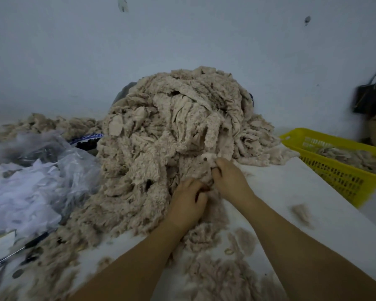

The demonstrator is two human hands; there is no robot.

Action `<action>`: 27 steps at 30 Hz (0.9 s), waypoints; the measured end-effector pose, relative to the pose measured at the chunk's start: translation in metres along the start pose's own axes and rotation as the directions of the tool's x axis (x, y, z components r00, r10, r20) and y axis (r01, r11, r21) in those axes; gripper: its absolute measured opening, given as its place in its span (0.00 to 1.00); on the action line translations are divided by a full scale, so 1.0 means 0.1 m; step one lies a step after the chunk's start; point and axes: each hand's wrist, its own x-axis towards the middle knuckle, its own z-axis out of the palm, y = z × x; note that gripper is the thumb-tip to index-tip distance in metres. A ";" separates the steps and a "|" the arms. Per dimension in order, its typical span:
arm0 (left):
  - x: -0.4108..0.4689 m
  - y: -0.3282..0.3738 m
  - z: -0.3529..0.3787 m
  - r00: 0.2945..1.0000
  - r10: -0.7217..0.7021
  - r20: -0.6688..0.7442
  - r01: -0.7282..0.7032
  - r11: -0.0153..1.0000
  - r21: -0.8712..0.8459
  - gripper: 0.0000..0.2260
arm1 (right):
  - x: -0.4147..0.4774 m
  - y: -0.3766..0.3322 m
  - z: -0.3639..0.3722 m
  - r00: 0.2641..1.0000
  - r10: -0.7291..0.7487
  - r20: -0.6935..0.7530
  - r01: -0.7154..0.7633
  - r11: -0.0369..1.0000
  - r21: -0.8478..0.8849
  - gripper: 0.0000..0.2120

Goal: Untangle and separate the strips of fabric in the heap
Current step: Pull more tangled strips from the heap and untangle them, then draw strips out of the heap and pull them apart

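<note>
A big heap (172, 131) of tangled beige fleecy fabric strips rises in the middle of the white table (326, 216). Both my hands work at its near foot. My right hand (230, 179) pinches the end of one strip (208, 158) between thumb and fingers, just above the table. My left hand (188, 203) sits close beside it, lower and to the left, with its fingers curled into the fabric at the heap's base. What exactly the left fingers hold is hidden by the hand itself.
A yellow plastic basket (334, 170) with several strips in it stands at the right. Clear and white plastic bags (30, 183) lie at the left. Loose strips and fluff (215, 268) litter the near table. A dark bag (371, 98) hangs at far right.
</note>
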 end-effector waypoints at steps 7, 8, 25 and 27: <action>0.82 0.55 -0.43 0.931 0.010 -0.366 0.032 0.994 0.108 0.24 | -0.45 0.20 0.08 0.995 0.101 -0.013 -0.100 0.991 0.085 0.06; 1.03 0.62 -0.51 0.950 -0.004 -0.313 0.051 0.989 0.141 0.28 | -0.46 0.20 0.07 0.993 0.115 -0.020 -0.112 0.987 0.116 0.07; 1.17 0.39 -0.58 0.805 -0.587 0.091 0.365 0.369 -0.855 0.14 | -0.43 0.23 0.00 0.958 0.283 0.051 -0.280 0.881 0.382 0.24; 0.83 0.43 -0.64 0.837 -0.545 0.047 0.283 0.359 -0.889 0.11 | -0.41 0.25 0.01 0.946 0.322 0.040 -0.310 0.859 0.407 0.25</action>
